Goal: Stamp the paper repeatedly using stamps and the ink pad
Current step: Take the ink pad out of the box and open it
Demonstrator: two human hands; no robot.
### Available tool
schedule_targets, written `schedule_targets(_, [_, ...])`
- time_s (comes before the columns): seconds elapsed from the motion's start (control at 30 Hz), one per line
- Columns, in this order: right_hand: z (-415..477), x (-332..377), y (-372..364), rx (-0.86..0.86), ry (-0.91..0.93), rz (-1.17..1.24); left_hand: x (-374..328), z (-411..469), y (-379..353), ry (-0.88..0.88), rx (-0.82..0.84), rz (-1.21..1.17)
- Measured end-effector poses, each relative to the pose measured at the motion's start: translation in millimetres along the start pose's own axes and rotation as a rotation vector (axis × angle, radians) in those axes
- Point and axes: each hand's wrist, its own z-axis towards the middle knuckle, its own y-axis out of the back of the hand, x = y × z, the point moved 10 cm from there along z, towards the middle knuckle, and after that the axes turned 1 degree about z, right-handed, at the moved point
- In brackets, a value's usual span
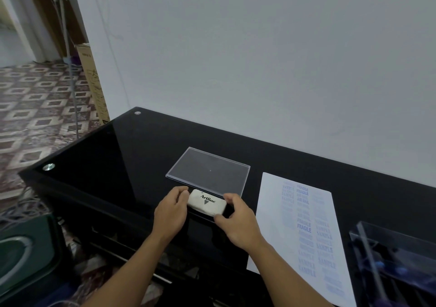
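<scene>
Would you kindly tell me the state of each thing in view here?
Ink pad: lid closed, held at both ends.
Left hand: grips the pad's left end.
Right hand: pinches the pad's right end.
Paper: flat on the table, many blue stamps.
Clear tray: flat on the table.
Clear box: holds blurred blue items.

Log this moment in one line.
left hand, right hand: gripping white Artline ink pad | lid closed | stamped white paper sheet on its right

Dim, flat, bluish indoor light; the glossy black bench (141, 146) mirrors the pale wall (259, 58). Wide-angle bending curves the edges. Stamped print on the paper (271, 212) looks soft, perhaps slightly blurred.
</scene>
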Motion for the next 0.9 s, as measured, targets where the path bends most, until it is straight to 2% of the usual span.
schedule_targets(0.2, [6.9, -2.0, 10.0, -0.035, -0.113, 0.119, -1.1, 6.1, 2.6, 0.052, 0.013, -0.141])
schedule_targets(0.67, [26.4, -2.8, 15.1, -0.196, -0.374, 0.346, -13.5, 22.3, 13.1, 0.069, 0.068, -0.007])
schedule_targets(0.9, [22.0, -9.5, 3.2, -0.156, -0.406, 0.378, -11.1, 23.2, 18.7, 0.119, 0.06, 0.003])
